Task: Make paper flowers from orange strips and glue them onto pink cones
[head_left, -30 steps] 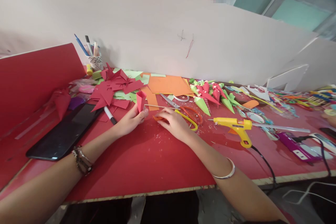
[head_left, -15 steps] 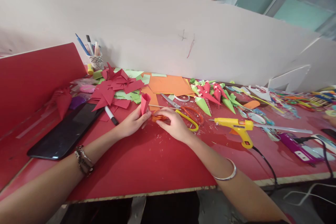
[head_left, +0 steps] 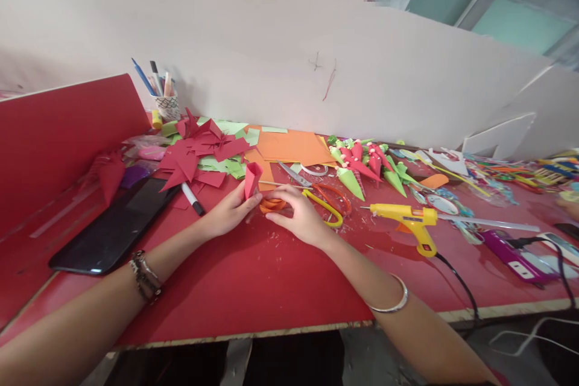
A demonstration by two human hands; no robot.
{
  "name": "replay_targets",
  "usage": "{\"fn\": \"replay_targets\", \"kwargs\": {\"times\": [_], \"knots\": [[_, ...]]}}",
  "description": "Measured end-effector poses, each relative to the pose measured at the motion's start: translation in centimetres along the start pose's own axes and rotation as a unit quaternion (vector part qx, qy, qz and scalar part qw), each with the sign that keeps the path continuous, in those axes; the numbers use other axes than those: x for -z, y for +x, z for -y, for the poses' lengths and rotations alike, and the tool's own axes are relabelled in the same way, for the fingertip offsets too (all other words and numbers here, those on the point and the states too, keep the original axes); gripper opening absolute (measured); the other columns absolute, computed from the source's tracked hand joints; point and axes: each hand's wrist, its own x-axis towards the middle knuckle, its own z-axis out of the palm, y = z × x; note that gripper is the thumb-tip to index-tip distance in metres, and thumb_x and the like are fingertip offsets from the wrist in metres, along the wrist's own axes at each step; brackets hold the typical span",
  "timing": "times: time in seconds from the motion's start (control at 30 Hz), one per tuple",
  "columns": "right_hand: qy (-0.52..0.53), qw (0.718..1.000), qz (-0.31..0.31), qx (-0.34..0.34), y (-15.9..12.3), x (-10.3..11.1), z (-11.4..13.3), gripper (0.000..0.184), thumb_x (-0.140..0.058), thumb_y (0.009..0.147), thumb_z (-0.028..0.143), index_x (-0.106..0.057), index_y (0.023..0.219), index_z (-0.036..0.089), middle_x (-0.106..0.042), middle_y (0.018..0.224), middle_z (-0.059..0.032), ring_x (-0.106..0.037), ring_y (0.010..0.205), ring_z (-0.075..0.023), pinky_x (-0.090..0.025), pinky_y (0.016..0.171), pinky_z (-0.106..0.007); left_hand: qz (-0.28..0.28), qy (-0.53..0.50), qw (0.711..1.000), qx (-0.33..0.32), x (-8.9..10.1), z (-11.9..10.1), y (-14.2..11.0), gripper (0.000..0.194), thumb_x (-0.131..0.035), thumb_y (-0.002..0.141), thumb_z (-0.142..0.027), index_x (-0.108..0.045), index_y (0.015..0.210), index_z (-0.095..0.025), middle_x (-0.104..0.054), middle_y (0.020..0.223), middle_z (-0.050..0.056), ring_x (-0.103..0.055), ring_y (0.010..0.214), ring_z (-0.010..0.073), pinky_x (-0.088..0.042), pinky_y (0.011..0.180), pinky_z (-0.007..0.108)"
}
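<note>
My left hand point(head_left: 229, 211) is closed round a small red paper cone point(head_left: 253, 180), whose wide end points up. Right beside it, my right hand point(head_left: 304, 215) curls its fingers and thumb round an orange coiled roll point(head_left: 272, 205), perhaps ribbon or tape. The fingers partly cover the roll, so its exact kind is unclear. Behind my right hand lie a pair of scissors with orange handles point(head_left: 332, 199) and a yellow handle loop point(head_left: 333, 217). A thin stick point(head_left: 271, 183) runs just behind the fingers.
Red paper pieces point(head_left: 194, 154) and orange sheets point(head_left: 289, 148) lie at the back. Finished red and green paper cones point(head_left: 362, 163) are heaped right of them. A yellow glue gun point(head_left: 409, 217), purple power strip point(head_left: 518, 256), black phone point(head_left: 115, 226) and marker point(head_left: 192, 199) lie around.
The fingers of my right hand have shifted slightly on the orange roll, and more of it shows. The red cone has moved a touch to the right.
</note>
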Motion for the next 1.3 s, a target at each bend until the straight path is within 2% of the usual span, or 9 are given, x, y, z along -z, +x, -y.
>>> {"fn": "replay_targets", "kwargs": {"times": [0.23,0.37,0.47,0.6,0.83,0.93,1.13,1.3], "knots": [[0.006,1.000,-0.020,0.017,0.2,-0.1,0.2,0.018,-0.054,0.077,0.022,-0.055,0.095,0.021,-0.052,0.094,-0.0036,-0.055,0.088,-0.0134,-0.050,0.077,-0.028,0.016,0.012,1.000,-0.005,-0.1,0.1,0.0,0.021,-0.033,0.087,-0.033,-0.035,0.074,-0.017,-0.040,0.055,-0.006,-0.038,0.049,0.0064,-0.035,0.052,0.021],[0.016,0.999,-0.017,0.033,0.1,0.0,0.4,0.022,-0.053,0.077,0.019,-0.053,0.099,0.022,-0.051,0.096,-0.0033,-0.055,0.088,-0.0124,-0.050,0.079,-0.028,0.024,0.009,1.000,-0.005,-0.2,0.2,0.0,0.019,-0.034,0.086,-0.033,-0.037,0.078,-0.017,-0.040,0.057,-0.005,-0.037,0.050,0.0064,-0.035,0.051,0.020],[-0.002,0.998,-0.037,0.040,0.1,0.1,0.6,0.022,-0.054,0.076,0.019,-0.053,0.098,0.022,-0.049,0.097,-0.0034,-0.054,0.091,-0.0132,-0.049,0.082,-0.029,0.034,0.003,0.999,-0.007,-0.2,0.3,0.0,0.018,-0.036,0.086,-0.033,-0.036,0.078,-0.017,-0.039,0.058,-0.005,-0.037,0.049,0.0061,-0.034,0.049,0.020],[-0.018,0.997,-0.058,0.040,0.1,0.2,0.7,0.021,-0.054,0.076,0.020,-0.054,0.097,0.021,-0.044,0.108,-0.0054,-0.053,0.096,-0.0142,-0.048,0.084,-0.029,0.044,0.001,0.999,-0.019,-0.2,0.3,0.0,0.020,-0.036,0.086,-0.033,-0.036,0.074,-0.017,-0.039,0.060,-0.005,-0.038,0.051,0.0059,-0.034,0.050,0.019],[-0.045,0.996,-0.038,0.060,0.2,0.3,1.0,0.018,-0.052,0.078,0.020,-0.055,0.095,0.020,-0.059,0.096,-0.0039,-0.054,0.094,-0.0153,-0.046,0.083,-0.032,0.045,-0.006,0.999,-0.005,-0.3,0.2,-0.1,0.017,-0.037,0.085,-0.033,-0.040,0.089,-0.016,-0.039,0.062,-0.005,-0.038,0.052,0.0066,-0.035,0.050,0.020],[-0.045,0.997,-0.035,0.059,0.2,0.4,1.3,0.017,-0.051,0.078,0.021,-0.055,0.094,0.021,-0.060,0.096,-0.0033,-0.056,0.090,-0.0150,-0.046,0.081,-0.032,0.045,-0.005,0.999,-0.004,-0.3,0.2,-0.1,0.017,-0.037,0.085,-0.033,-0.039,0.090,-0.016,-0.039,0.061,-0.005,-0.037,0.052,0.0070,-0.035,0.050,0.020],[-0.010,0.999,-0.032,0.043,0.1,0.4,1.6,0.026,-0.052,0.077,0.020,-0.050,0.103,0.022,-0.060,0.098,-0.0027,-0.057,0.089,-0.0140,-0.047,0.080,-0.030,0.053,-0.007,0.999,-0.001,-0.3,0.3,-0.1,0.019,-0.035,0.086,-0.033,-0.040,0.090,-0.016,-0.040,0.062,-0.004,-0.038,0.052,0.0072,-0.035,0.051,0.020],[-0.046,0.996,-0.056,0.057,0.2,0.4,1.5,0.021,-0.054,0.076,0.021,-0.053,0.097,0.022,-0.060,0.097,-0.0029,-0.056,0.090,-0.0148,-0.045,0.081,-0.030,0.057,-0.006,0.998,0.001,-0.4,0.3,-0.2,0.020,-0.034,0.086,-0.034,-0.040,0.091,-0.016,-0.040,0.060,-0.004,-0.039,0.053,0.0078,-0.035,0.052,0.021]]}}
